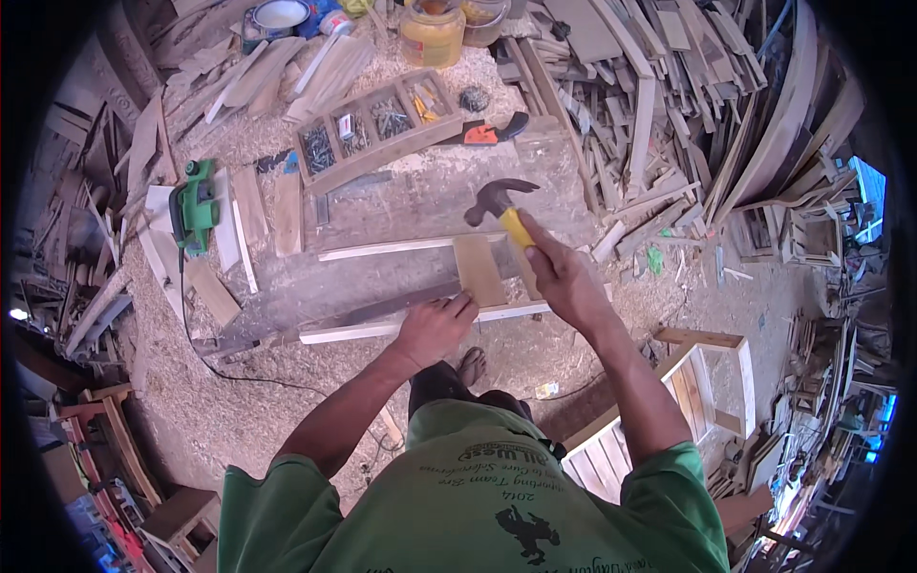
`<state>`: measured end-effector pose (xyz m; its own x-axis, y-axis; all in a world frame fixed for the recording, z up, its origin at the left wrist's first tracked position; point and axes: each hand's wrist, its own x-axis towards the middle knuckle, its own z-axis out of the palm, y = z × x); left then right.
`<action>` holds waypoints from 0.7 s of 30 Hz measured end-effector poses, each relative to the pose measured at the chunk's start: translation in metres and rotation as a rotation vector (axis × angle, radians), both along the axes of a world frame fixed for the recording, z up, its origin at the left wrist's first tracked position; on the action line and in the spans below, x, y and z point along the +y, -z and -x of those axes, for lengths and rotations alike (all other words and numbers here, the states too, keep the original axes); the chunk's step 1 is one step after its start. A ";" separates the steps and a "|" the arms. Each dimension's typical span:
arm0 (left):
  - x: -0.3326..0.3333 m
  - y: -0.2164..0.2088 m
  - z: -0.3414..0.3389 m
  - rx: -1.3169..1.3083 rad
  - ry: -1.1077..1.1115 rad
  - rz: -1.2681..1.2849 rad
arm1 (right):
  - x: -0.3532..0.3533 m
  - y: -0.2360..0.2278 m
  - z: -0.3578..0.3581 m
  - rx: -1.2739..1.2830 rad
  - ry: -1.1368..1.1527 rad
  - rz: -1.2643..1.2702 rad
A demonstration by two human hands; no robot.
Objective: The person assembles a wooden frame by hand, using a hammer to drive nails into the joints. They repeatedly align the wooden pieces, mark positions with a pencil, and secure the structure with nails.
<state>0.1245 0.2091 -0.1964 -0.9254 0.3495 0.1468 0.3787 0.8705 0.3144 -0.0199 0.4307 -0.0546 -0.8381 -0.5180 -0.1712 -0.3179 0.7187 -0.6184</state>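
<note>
Two-handed, gripped a yellow-handled metal claw hammer in the right hand; touched a short tan rectangular board, at one o'clock from the left hand, grip unclear. Likely risked bruising through a stray swing. Faced a compartmented wooden fastener tray at eleven, green corded planer at nine, seemingly without obstruction.

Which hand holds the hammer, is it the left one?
No, the right hand grips the hammer, while the left hand is at the near end of a short wooden board.

A yellow-handled claw hammer tilts near a short board spanning two pale strips.
</note>
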 end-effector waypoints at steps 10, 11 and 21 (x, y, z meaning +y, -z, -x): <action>0.000 -0.018 0.023 -0.100 -0.029 -0.105 | 0.006 0.025 -0.005 0.025 -0.122 -0.138; -0.003 -0.022 0.026 -0.127 -0.026 -0.118 | 0.008 0.033 0.000 0.061 -0.178 -0.137; -0.057 -0.083 0.134 -0.368 -0.243 -0.283 | 0.006 -0.009 -0.051 0.202 0.225 0.338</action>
